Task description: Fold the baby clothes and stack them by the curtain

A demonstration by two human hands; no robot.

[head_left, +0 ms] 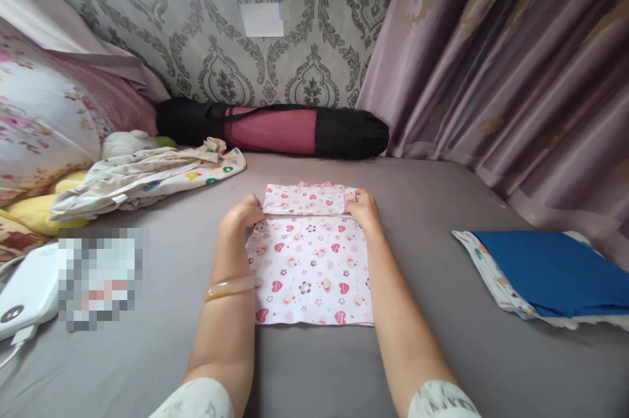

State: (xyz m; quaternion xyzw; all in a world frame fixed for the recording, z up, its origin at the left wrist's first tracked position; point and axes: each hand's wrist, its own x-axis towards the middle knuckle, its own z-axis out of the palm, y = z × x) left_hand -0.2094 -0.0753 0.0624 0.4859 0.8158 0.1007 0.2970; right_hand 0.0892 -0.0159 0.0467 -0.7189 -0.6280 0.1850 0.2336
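Observation:
A white garment [309, 267] printed with pink hearts and small flowers lies flat in front of me, its far end folded over into a narrow band. My left hand [246, 211] grips the left end of that folded band, fingers curled round the edge. At the opposite end, my right hand [364, 208] pinches the band's right corner, where plain pink cloth shows. Pink ruffled trim peeks out past the far fold. A pale bangle circles my left wrist. The fingertips of both hands are partly hidden by the cloth.
Folded clothes with a blue piece [555, 270] on top lie at the right. A crumpled printed cloth [162, 175] and a white power bank with a cable [29, 287] are on the left. A black and pink roll bag [270, 131] rests along the wall.

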